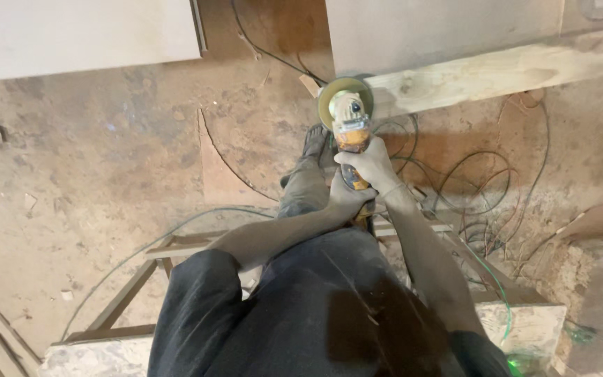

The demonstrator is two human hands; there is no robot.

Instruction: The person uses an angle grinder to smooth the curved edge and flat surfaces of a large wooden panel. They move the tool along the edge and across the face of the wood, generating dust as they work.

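An angle grinder point(349, 122) with a yellow-orange body was held in both hands near the twelve o'clock part of the view, its round disc point(331, 98) set against the near end of a pale wooden plank point(497, 70). The right hand point(371, 164) was wrapped tight around the grinder's body, fingers closed over it. The left hand point(347, 199) was closed around the rear of the tool, just below the right hand and touching it. Both forearms were coated in grey dust.

The plank ran from the disc out toward two o'clock, below a light panel point(441, 28). Another pale panel point(85, 31) was seen at ten o'clock. The floor point(106, 174) was bare, reddish-brown earth or concrete, dusted and scattered with small chips. A tangle of thin cables point(483, 188) lay on it at three o'clock, and one green cable point(504, 300) ran toward five o'clock. A foot point(313, 143) was planted just left of the grinder. A wooden frame point(134, 286) was crossed beneath the body at seven o'clock, and a pale, rough slab point(525, 324) lay at the lower edge.
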